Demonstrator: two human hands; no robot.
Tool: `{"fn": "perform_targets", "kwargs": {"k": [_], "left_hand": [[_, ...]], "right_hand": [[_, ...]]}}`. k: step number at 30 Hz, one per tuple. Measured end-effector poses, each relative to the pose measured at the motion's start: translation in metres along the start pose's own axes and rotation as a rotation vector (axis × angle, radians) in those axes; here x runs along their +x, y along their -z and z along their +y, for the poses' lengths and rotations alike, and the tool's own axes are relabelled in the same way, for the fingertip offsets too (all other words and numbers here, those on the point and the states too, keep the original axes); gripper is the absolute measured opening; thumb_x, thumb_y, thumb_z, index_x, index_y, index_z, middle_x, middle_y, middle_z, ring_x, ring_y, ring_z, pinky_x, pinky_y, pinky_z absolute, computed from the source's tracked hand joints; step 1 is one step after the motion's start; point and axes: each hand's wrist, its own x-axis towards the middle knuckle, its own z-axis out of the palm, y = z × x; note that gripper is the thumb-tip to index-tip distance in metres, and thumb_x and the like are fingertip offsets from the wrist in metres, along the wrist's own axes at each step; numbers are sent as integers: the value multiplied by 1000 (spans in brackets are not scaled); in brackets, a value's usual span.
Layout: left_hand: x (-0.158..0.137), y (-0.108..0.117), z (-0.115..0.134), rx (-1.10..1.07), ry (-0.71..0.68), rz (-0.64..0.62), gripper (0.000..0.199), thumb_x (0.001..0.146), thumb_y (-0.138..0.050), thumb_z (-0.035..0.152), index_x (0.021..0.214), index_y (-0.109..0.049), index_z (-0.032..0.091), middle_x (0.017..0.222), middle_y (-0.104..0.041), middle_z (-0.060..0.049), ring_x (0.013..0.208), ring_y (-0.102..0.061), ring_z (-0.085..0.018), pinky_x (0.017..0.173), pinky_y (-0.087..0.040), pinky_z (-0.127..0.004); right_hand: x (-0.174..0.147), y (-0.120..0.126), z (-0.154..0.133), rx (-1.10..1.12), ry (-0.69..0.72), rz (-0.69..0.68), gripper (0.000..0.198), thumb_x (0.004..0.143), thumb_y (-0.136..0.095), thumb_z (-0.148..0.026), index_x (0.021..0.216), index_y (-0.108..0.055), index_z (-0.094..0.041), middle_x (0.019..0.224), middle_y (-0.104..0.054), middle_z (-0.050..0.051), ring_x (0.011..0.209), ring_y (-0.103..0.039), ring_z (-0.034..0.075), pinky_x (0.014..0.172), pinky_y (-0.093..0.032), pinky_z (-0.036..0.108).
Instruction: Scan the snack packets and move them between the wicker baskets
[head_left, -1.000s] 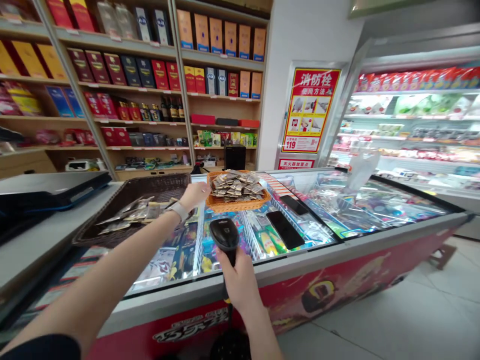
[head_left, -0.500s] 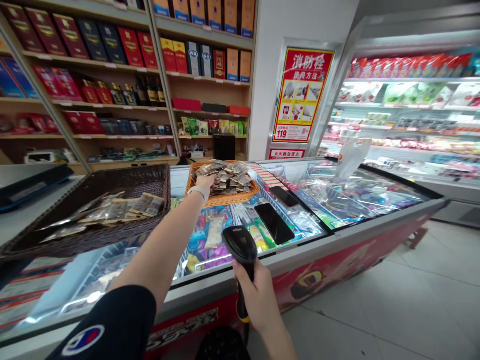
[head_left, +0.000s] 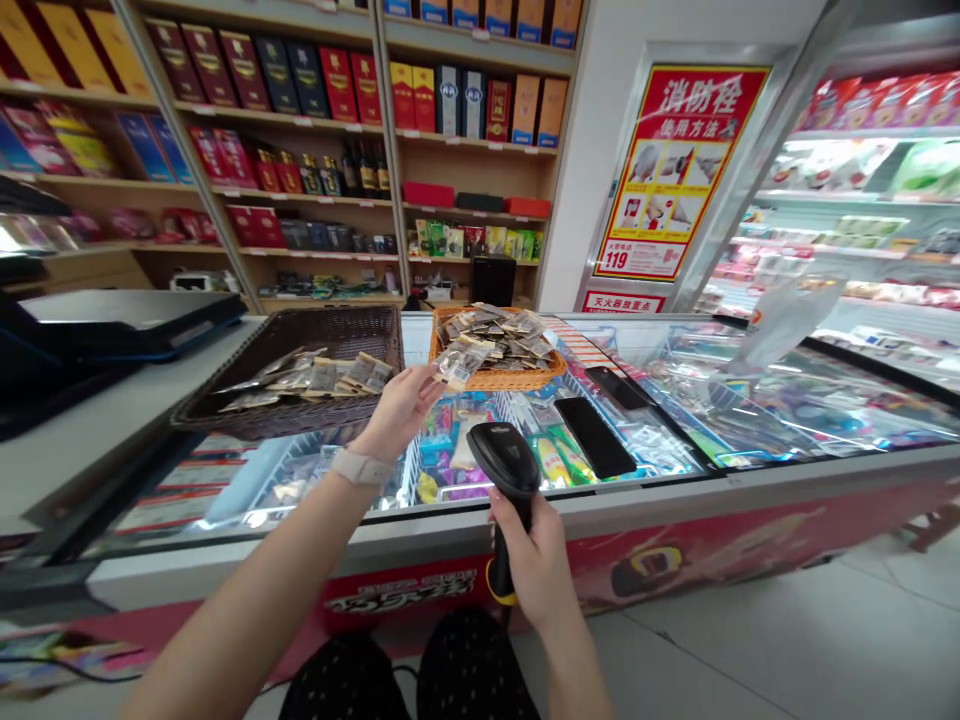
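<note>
My left hand (head_left: 406, 403), with a pale band at its wrist, pinches a small clear packet (head_left: 463, 361) by one edge. The packet hangs at the front left of an orange wicker basket (head_left: 517, 379), which is heaped with similar packets (head_left: 517, 335). In my right hand (head_left: 534, 556) is a black barcode scanner (head_left: 507, 462), gripped round its handle, its head tilted up over the freezer's front edge. To the left stands a dark brown wicker basket (head_left: 300, 415) holding several more of the packets (head_left: 322, 374).
Both baskets rest on a glass-topped chest freezer (head_left: 675, 500). Two black phones (head_left: 595, 437) lie on the glass right of the scanner. A clear plastic bag (head_left: 787, 325) stands farther right. A counter with a scale (head_left: 142, 320) is at left. Stocked shelves (head_left: 307, 125) line the back.
My left hand has drawn back from the orange basket toward me, with a packet now in its fingers. The scanner stays in my right hand. The view has turned left.
</note>
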Motion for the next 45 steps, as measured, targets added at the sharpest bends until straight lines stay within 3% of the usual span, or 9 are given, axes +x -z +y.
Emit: {"fn": "perform_targets", "kwargs": {"k": [4, 11, 19, 28, 38, 42, 45], "left_hand": [[-40, 35, -18, -52, -9, 76, 39, 66, -86, 19, 76, -48, 20, 80, -65, 1, 76, -67, -11, 82, -59, -26], [-70, 66, -50, 30, -48, 168, 74, 58, -87, 16, 121, -49, 26, 90, -62, 3, 77, -69, -13, 82, -61, -35], [-73, 73, -57, 90, -112, 166, 71, 65, -83, 23, 129, -52, 27, 105, -57, -3, 94, -67, -17, 88, -59, -36], [-75, 70, -55, 94, -105, 163, 69, 65, -82, 23, 127, -52, 26, 110, -59, -6, 99, -66, -19, 85, -59, -34], [-77, 68, -53, 114, -148, 123, 53, 67, -82, 26, 115, -60, 24, 109, -62, -5, 90, -67, -16, 85, -60, -33], [-77, 68, -35, 111, -236, 127, 50, 69, -82, 29, 113, -60, 23, 108, -66, -6, 87, -69, -16, 84, -60, -33], [-63, 77, 1, 152, -315, 120, 52, 68, -81, 29, 115, -61, 21, 106, -68, -6, 87, -69, -16, 84, -60, -34]], "right_hand": [[-11, -10, -9, 4, 12, -26, 47, 92, -62, -60, 99, -78, -16, 71, -73, 6, 69, -67, 25, 64, -52, 32], [-24, -24, -17, -94, 16, -106, 43, 94, -61, -53, 103, -78, -15, 80, -77, 8, 77, -70, 27, 74, -51, 33], [-25, -33, -8, -192, 43, -130, 38, 94, -60, -49, 109, -76, -18, 96, -82, 10, 90, -75, 31, 78, -52, 34], [-26, -36, -9, -226, 31, -142, 45, 95, -57, -52, 113, -77, -16, 88, -80, 9, 85, -74, 31, 75, -52, 34], [-26, -37, -12, -176, 22, -131, 46, 95, -58, -54, 112, -76, -15, 88, -80, 9, 84, -73, 30, 76, -52, 34], [-16, -44, -24, -143, 35, -139, 45, 94, -58, -54, 110, -75, -15, 90, -80, 9, 84, -72, 28, 74, -50, 32], [0, -59, -38, -122, 142, -172, 38, 94, -59, -50, 105, -74, -16, 89, -79, 8, 83, -71, 26, 74, -49, 31]]}}
